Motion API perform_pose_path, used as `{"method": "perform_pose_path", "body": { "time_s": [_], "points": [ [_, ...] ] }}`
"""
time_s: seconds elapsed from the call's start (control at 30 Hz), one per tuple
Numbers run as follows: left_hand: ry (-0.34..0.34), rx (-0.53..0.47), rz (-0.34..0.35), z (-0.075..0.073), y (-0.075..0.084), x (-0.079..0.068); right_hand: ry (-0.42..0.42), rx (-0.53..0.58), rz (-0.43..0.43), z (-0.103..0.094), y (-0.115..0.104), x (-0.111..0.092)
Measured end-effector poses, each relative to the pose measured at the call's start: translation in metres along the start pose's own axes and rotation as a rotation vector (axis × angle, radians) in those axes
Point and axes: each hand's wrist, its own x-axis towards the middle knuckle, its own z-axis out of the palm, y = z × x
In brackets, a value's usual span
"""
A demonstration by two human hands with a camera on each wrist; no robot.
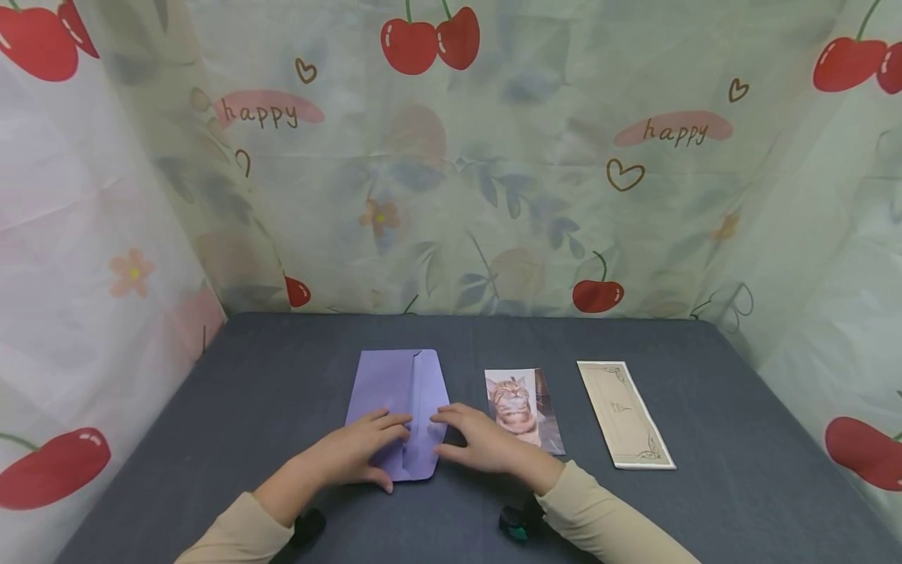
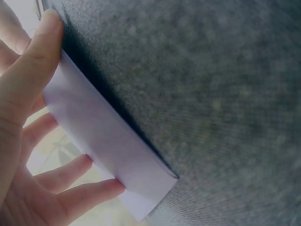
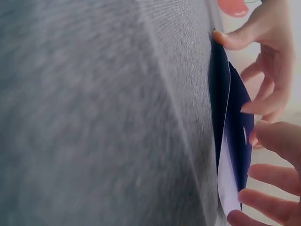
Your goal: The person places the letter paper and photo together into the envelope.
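Note:
A purple envelope (image 1: 380, 384) lies on the dark table in the head view, its long flap (image 1: 428, 392) along the right side. My left hand (image 1: 362, 450) rests on the envelope with fingers spread across it and the thumb by its near edge. From the right, my right hand (image 1: 486, 442) reaches over with its fingertips at the flap's outer edge. In the right wrist view the flap (image 3: 228, 179) stands slightly raised near the right fingers (image 3: 273, 205). The left wrist view has the left fingers (image 2: 91, 193) straight against the envelope (image 2: 108, 146).
A cat photo card (image 1: 513, 403) lies just right of the envelope, partly behind the right hand. Farther right is a cream card with an ornate border (image 1: 623, 415). Patterned curtains (image 1: 451, 196) enclose the dark cloth-covered table (image 1: 282, 376) at back and sides.

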Motion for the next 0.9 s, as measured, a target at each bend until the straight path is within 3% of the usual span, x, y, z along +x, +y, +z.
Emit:
{"method": "perform_pose_path", "body": {
  "time_s": [0.2, 0.37, 0.9],
  "points": [
    [-0.014, -0.012, -0.015, 0.001, 0.0, 0.0, 0.114, 0.02, -0.001, -0.005, 0.01, -0.008],
    [-0.005, -0.009, -0.009, 0.001, 0.0, 0.0, 0.174, 0.068, 0.046, -0.011, 0.019, -0.016],
    [0.031, 0.0, 0.029, 0.002, -0.001, -0.001, 0.273, 0.238, 0.158, -0.033, 0.043, -0.044]
  ]
}}
